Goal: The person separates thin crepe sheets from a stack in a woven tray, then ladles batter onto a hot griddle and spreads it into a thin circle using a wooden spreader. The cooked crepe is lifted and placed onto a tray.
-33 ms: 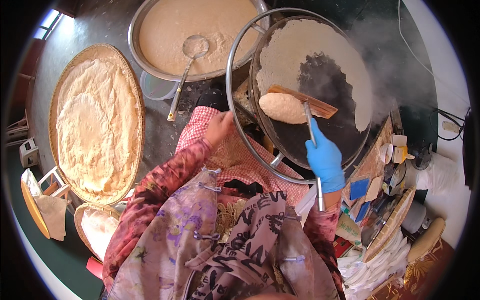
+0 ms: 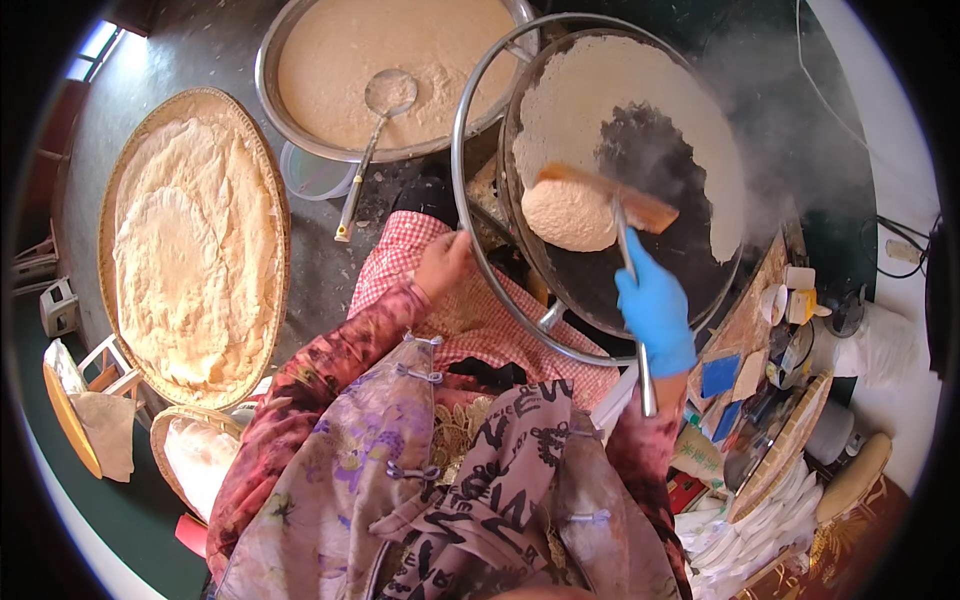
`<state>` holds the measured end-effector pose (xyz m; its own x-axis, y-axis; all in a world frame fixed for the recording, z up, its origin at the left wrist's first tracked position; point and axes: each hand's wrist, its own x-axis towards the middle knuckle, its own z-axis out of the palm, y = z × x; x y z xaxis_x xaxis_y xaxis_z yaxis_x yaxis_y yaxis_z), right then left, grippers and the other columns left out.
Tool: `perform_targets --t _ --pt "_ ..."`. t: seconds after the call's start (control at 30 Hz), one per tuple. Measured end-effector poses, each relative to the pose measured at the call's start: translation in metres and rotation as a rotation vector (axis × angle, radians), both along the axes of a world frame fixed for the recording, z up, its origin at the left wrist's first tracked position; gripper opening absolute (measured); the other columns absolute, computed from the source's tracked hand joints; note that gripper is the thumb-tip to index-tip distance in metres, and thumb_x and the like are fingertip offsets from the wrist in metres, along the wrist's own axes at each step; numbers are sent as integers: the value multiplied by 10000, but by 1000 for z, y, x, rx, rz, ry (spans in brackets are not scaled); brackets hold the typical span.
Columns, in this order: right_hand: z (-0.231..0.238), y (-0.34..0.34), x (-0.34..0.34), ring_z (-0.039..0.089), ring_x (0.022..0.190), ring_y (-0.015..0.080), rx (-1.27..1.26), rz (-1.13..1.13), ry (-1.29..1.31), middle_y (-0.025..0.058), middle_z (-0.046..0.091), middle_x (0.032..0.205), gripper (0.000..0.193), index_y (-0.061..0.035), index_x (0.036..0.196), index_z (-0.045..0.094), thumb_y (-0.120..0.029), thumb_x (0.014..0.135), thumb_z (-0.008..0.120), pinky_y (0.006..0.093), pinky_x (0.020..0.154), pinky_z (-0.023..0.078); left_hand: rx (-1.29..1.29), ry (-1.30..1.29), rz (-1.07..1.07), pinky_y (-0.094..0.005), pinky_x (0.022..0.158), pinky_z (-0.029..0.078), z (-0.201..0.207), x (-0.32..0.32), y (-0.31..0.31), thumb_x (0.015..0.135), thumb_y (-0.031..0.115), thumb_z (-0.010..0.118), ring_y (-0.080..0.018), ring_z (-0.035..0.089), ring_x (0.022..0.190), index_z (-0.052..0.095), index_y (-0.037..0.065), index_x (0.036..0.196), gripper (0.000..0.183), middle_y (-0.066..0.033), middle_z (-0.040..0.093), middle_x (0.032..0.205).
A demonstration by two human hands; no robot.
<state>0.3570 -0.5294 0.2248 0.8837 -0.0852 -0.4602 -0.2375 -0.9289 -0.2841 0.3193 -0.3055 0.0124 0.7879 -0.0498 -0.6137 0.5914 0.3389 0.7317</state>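
My right hand (image 2: pixel 657 318), in a blue glove, is closed round the metal handle of a scraper (image 2: pixel 655 212) with a wooden blade. The blade lies across a round dark griddle (image 2: pixel 600 285), against a soft lump of batter (image 2: pixel 565 217) on its left. A thin pale layer of batter (image 2: pixel 580 85) coats the griddle's far part and curves down its right side, around a bare dark patch. Beside the griddle's metal ring (image 2: pixel 459 150), my bare left hand (image 2: pixel 443 265) sits over the red checked cloth with fingers curled; whether they grip the ring cannot be made out.
A wide metal basin (image 2: pixel 300 140) of batter stands at the far side, a ladle (image 2: pixel 362 180) resting in it. On the left lies a woven tray (image 2: pixel 283 270) of stacked thin pale sheets. Steam rises over the griddle's right. Clutter and a basket (image 2: pixel 780 450) sit at right.
The scraper and my right hand have shifted slightly to the right and nearer me. The batter lump looks rounder and more bunched. My left hand has barely moved.
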Motion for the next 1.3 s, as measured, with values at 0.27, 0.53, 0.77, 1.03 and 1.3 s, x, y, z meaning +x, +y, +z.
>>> perform_targets --t 0.27,0.53,0.77,1.03,1.3 --pt "-32 17 8 573 628 403 -163 141 -137 232 576 693 602 -307 1372 279 -144 817 445 472 589 446 68 -70 -38 -268 523 468 -3 1 -14 920 218 467 -157 588 596 540 -21 863 256 -94 614 696" --pt "-37 8 51 570 629 392 -73 140 -300 219 582 686 618 -286 1380 247 -144 819 466 479 582 445 132 -131 -230 -264 523 467 -17 79 28 921 271 472 -140 570 584 545 -1 882 285 -75 615 733" --pt "-13 -1 -7 578 627 381 -149 130 -64 206 588 700 613 -252 1381 264 -151 814 475 469 579 448 72 -88 -223 -228 600 445 0 22 18 920 317 480 -98 532 677 557 -2 958 330 -18 563 780" --pt "-48 21 34 568 607 384 -109 179 -328 207 579 679 555 -243 1355 292 -164 834 464 493 552 424 25 23 -104 -303 578 530 11 -1 -14 918 233 485 -170 605 676 514 -14 929 249 -69 586 796" --pt "-20 0 29 569 644 396 -17 86 -167 225 581 705 613 -296 1373 264 -160 809 462 479 582 439 74 -53 -193 -272 488 465 -8 71 23 907 248 492 -155 585 572 562 -21 852 283 -94 619 703"
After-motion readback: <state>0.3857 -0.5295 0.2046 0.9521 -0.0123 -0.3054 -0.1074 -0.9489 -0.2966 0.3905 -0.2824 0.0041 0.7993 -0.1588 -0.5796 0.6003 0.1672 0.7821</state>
